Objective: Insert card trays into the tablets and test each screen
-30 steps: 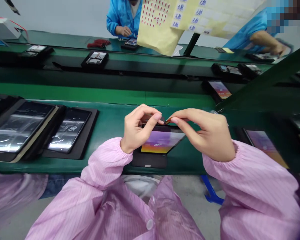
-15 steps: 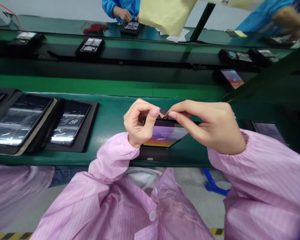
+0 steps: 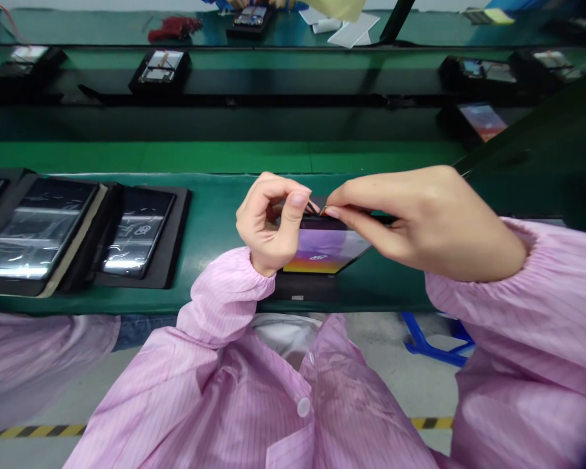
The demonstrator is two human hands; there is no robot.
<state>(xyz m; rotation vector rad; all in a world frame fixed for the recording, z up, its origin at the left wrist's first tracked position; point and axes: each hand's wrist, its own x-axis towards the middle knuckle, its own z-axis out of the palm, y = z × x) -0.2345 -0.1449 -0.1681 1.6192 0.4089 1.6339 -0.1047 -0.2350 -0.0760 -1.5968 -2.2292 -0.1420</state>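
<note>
Above the far edge of a tablet-like device (image 3: 322, 251) with a purple-to-yellow face, my two hands meet almost fingertip to fingertip. My left hand (image 3: 276, 225) is pinched, thumb against forefinger, with a thin dark piece showing at its tips. My right hand (image 3: 420, 215) also pinches, and a tiny orange-brown edge peeks out at its fingertips. Both pieces are too small to name. The device lies on a dark pad (image 3: 297, 286) at the near side of the green bench (image 3: 215, 228), partly covered by my hands.
Left of me, film-covered dark panels (image 3: 139, 231) lie on black pads. Across, a conveyor (image 3: 254, 124) carries opened devices in black holders (image 3: 160, 70). A red bundle (image 3: 174, 28) and white papers (image 3: 354, 30) sit on the far bench. A co-worker's hands show at the top.
The view has tilted down, so the far bench sits higher in the picture. My hands stay pinched together over the device; the right one has turned slightly and its wrist lies farther right.
</note>
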